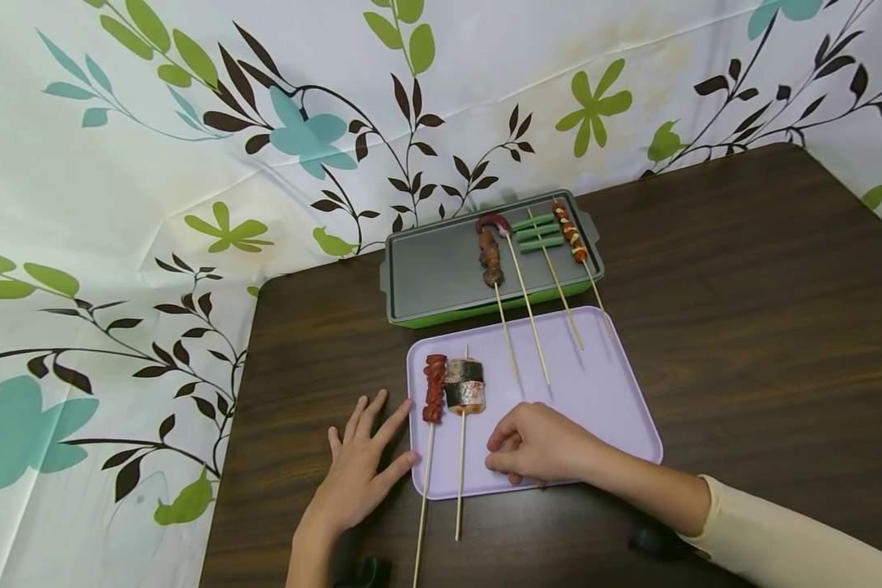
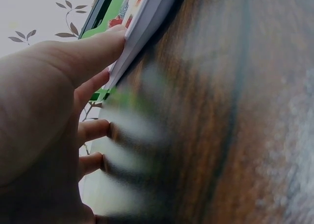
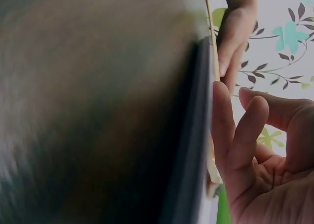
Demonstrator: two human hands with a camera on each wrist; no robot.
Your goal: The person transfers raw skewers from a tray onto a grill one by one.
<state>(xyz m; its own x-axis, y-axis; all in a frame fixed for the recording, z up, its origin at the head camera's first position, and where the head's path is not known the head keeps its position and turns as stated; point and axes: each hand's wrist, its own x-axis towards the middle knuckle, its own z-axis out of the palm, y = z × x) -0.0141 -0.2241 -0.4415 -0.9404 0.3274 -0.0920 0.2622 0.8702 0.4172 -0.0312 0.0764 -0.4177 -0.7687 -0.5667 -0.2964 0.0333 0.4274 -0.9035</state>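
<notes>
A purple tray (image 1: 603, 400) lies on the dark wooden table (image 1: 742, 310). On its left part lie a skewer of red sausage pieces (image 1: 434, 388) and a skewer with a rolled fish piece (image 1: 465, 385); their sticks reach over the near edge. My left hand (image 1: 371, 441) lies flat on the table with fingers spread, its thumb (image 2: 88, 47) against the tray's left edge (image 2: 142, 28). My right hand (image 1: 507, 457) rests on the tray just right of those two skewers, fingers (image 3: 245, 136) loosely curled and holding nothing.
Behind the tray stands a grey-and-green grill pan (image 1: 434, 273). Several skewers lie on it: a meat one (image 1: 491, 253), a green-stalk one (image 1: 538, 233) and a red-and-yellow one (image 1: 569, 231). Their sticks reach onto the tray. A leaf-patterned cloth (image 1: 118, 204) walls the left and back.
</notes>
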